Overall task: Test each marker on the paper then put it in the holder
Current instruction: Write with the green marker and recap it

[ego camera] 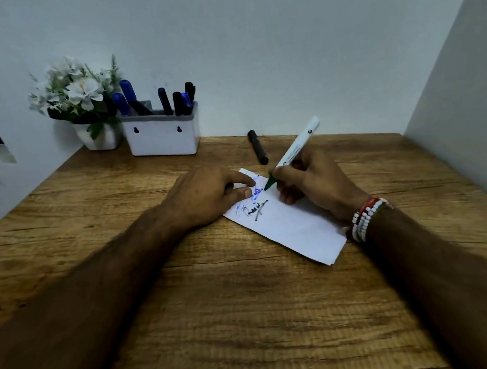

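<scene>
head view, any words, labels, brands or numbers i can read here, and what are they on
Nothing here can be read out as text.
On the white marker in the right hand: dark print along the barrel, too small and blurred to read.
On the paper: blue and black test scribbles, no legible word.
On the holder: two dark keyhole-shaped marks, no lettering.

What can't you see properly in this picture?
- Head view: the wall of the holder hides the lower ends of the markers standing in it.
- The left hand covers part of the paper.
- The print on the white marker in the right hand is too small to read.
</scene>
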